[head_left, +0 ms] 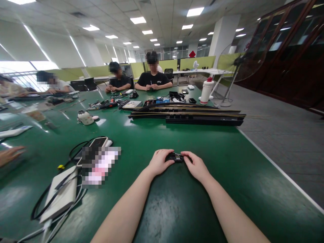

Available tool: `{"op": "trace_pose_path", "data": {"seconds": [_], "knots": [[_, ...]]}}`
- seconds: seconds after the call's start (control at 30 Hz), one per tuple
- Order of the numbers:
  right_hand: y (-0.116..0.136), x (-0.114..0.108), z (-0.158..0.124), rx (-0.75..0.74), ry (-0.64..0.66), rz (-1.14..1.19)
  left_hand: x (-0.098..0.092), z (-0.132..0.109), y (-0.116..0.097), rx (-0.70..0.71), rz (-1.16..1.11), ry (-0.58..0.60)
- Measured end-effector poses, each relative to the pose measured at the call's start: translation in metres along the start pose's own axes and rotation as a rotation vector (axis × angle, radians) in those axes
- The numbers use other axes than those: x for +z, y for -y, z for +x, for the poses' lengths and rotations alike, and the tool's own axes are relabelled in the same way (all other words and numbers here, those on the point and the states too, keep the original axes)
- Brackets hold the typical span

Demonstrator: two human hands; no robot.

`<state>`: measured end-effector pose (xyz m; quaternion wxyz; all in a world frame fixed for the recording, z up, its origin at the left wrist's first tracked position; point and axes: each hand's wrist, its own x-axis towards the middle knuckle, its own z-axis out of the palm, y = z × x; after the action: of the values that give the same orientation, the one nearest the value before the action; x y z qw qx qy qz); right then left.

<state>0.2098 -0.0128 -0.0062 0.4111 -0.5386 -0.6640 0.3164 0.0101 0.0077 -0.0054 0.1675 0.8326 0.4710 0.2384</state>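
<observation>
1. The small black device (177,157) sits between the person's 2 hands, low over the tabletop; fingers cover both its ends, so only its middle shows and its finer parts are too small to read.
2. The left hand (160,162) grasps the device's left end, thumb on the near side and fingers over the far side.
3. The right hand (197,166) has its fingertips against the right end; I cannot tell whether they grip it or only steady it.
4. Both forearms run out of the bottom of the view. At the left edge, another person's hand (11,156) is cut off and blurred.
5. A pixelated patch (102,165) hides part of the items beside a phone (99,143). The far-left end of the table is smeared, its objects hard to name.
6. The green tabletop (141,138) is glossy, with pale reflections. Across it sit 2 people in dark tops, faces blocked out, under ceiling lights.
7. A large fan (237,61) stands on the grey floor (280,135), right of the table, before a dark wooden cabinet (286,54).
8. The table's pale right edge (273,165) slants past the right forearm, well apart from it.
9. Green surface separates the hands from the long black rails (206,120) ahead and from the white box (62,192) and cables at left.
</observation>
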Motion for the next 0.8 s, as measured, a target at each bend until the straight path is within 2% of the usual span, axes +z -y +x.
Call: {"op": "trace_pose_path", "data": {"seconds": [0.2, 0.33, 0.6, 0.8], "knots": [[0.003, 0.0015, -0.0027, -0.173, 0.037, -0.165, 0.0003, 0.0001, -0.0002, -0.004, -0.008, 0.003], [-0.0008, 0.0029, -0.0013, -0.179, 0.056, -0.191, 0.0004, -0.0004, -0.001, -0.029, 0.012, -0.015], [-0.001, 0.003, -0.0013, -0.197, 0.076, -0.22, -0.0013, -0.0011, -0.0008, 0.038, -0.023, -0.014], [-0.0013, 0.0038, -0.0018, -0.213, 0.071, -0.245, -0.0041, -0.0018, -0.0033, 0.016, -0.035, -0.003]]}}
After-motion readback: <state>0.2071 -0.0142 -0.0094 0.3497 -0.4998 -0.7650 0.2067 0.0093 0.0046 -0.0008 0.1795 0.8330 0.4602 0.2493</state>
